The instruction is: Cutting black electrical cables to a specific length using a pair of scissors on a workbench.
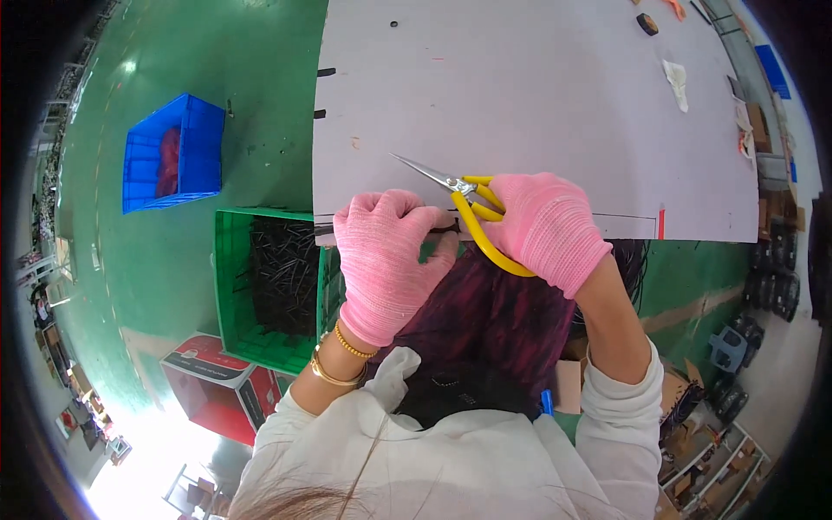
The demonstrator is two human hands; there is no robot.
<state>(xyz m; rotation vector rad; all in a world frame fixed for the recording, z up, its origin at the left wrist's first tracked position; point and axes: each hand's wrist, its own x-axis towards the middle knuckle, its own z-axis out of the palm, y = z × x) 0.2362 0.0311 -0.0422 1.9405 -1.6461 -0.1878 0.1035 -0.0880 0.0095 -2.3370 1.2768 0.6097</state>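
Pink knit gloves cover both of my hands at the front edge of the white table. My right hand is closed round the yellow handles of a pair of needle-nose pliers. Their bare metal jaws point up and left over the tabletop, with nothing seen between them. My left hand is closed at the table edge, thumb and fingers on a thin black strip. Most of that strip is hidden by the glove, so I cannot tell its full length or kind.
Left of the table, a green crate holds many short black pieces. Farther left on the green floor stands a blue bin. A red box sits below the crate. A black roll and a white scrap lie far right.
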